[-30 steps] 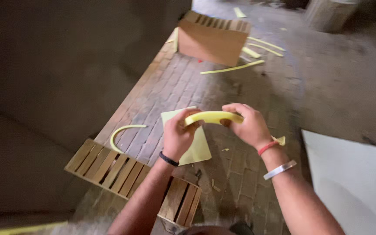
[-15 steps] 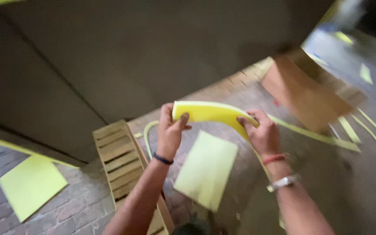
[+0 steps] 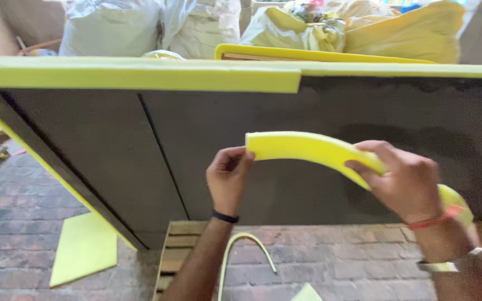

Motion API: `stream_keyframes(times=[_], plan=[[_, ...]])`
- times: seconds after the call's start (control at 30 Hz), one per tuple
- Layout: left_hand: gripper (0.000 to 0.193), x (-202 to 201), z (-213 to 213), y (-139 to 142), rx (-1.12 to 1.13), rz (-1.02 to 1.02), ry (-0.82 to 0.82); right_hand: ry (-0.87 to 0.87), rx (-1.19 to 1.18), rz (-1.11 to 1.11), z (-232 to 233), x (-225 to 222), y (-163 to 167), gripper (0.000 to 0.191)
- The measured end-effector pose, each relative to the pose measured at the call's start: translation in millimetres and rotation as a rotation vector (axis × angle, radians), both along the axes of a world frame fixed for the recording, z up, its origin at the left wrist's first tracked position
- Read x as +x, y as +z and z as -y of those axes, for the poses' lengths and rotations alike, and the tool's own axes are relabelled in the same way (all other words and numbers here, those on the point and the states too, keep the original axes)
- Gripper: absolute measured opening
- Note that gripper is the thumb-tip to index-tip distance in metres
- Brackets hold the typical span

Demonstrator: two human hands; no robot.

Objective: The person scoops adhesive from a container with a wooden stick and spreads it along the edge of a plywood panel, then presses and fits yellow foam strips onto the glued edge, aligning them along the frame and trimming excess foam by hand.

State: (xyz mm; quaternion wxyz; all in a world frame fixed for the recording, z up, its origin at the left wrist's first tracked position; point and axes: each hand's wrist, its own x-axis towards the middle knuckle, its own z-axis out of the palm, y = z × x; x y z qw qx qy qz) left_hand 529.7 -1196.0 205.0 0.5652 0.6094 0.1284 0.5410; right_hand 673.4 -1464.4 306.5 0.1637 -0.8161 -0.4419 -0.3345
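Both my hands grip 1 bent yellow foam strip (image 3: pixel 313 150) — left hand (image 3: pixel 229 177) pinching its left end, right hand (image 3: pixel 405 181) clamped near the right — raised before the dark panel (image 3: pixel 207 150), below its foam-capped top edge (image 3: pixel 140 75), to keep it taut.
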Motion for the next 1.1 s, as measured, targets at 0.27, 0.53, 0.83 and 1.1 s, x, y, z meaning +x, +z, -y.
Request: stream_keyframes(times=[0.27, 0.53, 0.83, 1.1], plan=[[0.009, 151.0, -28.4, 34.4, 0.189, 0.028, 0.011, -0.041, 0.02, 0.072, -18.9, 128.7, 30.4, 0.042], [0.011, 237.4, -32.1, 53.8, 0.17, 0.014, 0.162, 0.233, 0.164, 0.012, -34.3, 231.1, 30.4, 0.044], [0.01, 262.1, -41.2, 56.0, 0.238, 0.021, 0.392, 0.375, 0.066, 0.025, -54.9, 276.8, 33.7, 0.04], [0.01, 269.3, -38.7, 47.7, 0.274, -0.013, 0.431, 0.371, 0.049, 0.051, -62.4, 284.1, 42.4, 0.039]])
